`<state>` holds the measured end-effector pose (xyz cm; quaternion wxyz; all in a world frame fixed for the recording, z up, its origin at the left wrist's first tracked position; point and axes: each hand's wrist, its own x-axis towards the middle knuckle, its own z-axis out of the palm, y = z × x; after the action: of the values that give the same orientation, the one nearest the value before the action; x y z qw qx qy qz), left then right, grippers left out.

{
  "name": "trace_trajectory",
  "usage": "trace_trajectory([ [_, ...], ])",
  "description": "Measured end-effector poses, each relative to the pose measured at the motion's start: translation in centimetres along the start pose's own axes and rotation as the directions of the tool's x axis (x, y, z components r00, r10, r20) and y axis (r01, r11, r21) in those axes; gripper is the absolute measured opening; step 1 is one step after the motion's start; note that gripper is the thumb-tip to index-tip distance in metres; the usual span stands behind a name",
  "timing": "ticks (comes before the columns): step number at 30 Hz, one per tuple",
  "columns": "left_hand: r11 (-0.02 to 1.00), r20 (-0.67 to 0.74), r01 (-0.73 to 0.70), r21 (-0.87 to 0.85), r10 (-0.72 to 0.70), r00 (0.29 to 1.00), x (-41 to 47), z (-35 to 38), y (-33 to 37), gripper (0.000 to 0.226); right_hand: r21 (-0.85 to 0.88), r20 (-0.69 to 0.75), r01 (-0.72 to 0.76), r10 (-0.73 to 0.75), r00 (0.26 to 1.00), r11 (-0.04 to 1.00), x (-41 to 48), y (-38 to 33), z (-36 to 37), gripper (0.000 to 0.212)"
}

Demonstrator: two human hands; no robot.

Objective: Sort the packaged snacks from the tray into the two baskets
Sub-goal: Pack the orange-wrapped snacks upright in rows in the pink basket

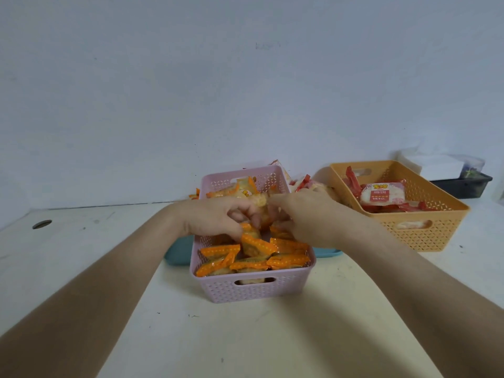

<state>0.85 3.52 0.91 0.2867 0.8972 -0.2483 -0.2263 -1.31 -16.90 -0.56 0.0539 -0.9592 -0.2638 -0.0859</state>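
Observation:
A pink basket (pixel 253 289) stands in front of me, full of several orange-edged snack packets (pixel 259 244). Both hands meet over its middle. My left hand (pixel 218 218) and my right hand (pixel 308 214) each pinch an orange-edged packet (pixel 261 204) held between them above the basket. An orange basket (pixel 425 230) at the right holds several red-edged packets and a white-and-red packet (pixel 383 193). A teal tray (pixel 178 253) lies under and behind the pink basket, mostly hidden. More red and orange packets (pixel 300 184) show behind the pink basket.
The white table (pixel 245 336) has a round cable hole (pixel 42 224) at the far left. A dark tray with a white box (pixel 461 184) sits at the back right behind the orange basket. A plain wall rises directly behind the table.

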Motion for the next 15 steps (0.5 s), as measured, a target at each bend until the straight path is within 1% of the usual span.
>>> trace_trajectory([
  [2,0.999,-0.002,0.021,-0.048,-0.021,1.000,-0.1,0.1,0.2,0.019,-0.013,-0.036,-0.024,0.023,0.999,1.000,0.1,-0.2,0.5,0.019],
  [3,0.999,-0.015,0.035,-0.016,-0.036,0.999,0.0,0.1,0.3,0.019,-0.019,-0.042,-0.027,0.026,0.999,0.999,0.1,-0.4,0.7,0.022],
  [5,0.993,-0.035,0.054,0.106,-0.050,0.998,0.3,0.4,0.7,0.025,-0.029,-0.069,-0.028,0.026,0.997,0.999,0.1,-0.7,0.8,0.025],
  [7,0.982,-0.055,0.041,0.183,-0.032,0.998,0.6,0.8,0.9,0.028,-0.036,-0.112,-0.039,0.034,0.993,0.999,0.1,-0.9,0.8,0.027],
  [9,0.965,-0.059,0.034,0.259,-0.020,0.998,0.5,1.2,1.1,0.036,-0.030,-0.115,-0.059,0.055,0.992,0.998,0.0,-1.0,0.8,0.027],
  [10,0.954,-0.059,0.043,0.297,-0.026,0.998,0.5,1.4,1.0,0.041,-0.033,-0.090,-0.065,0.062,0.994,0.997,0.0,-1.1,0.9,0.027],
  [12,0.931,-0.076,0.047,0.361,-0.021,0.997,0.7,1.8,0.7,0.047,-0.078,0.024,-0.057,0.059,0.998,0.995,-0.1,-1.2,0.8,0.025],
  [14,0.938,-0.123,0.031,0.345,0.012,0.992,0.6,2.0,0.5,0.047,-0.117,0.125,-0.033,0.048,0.991,0.993,0.2,-1.2,0.7,0.030],
  [15,0.946,-0.161,0.029,0.323,0.025,0.987,0.5,2.1,0.4,0.047,-0.106,0.131,-0.032,0.046,0.990,0.994,0.3,-1.2,0.6,0.032],
])
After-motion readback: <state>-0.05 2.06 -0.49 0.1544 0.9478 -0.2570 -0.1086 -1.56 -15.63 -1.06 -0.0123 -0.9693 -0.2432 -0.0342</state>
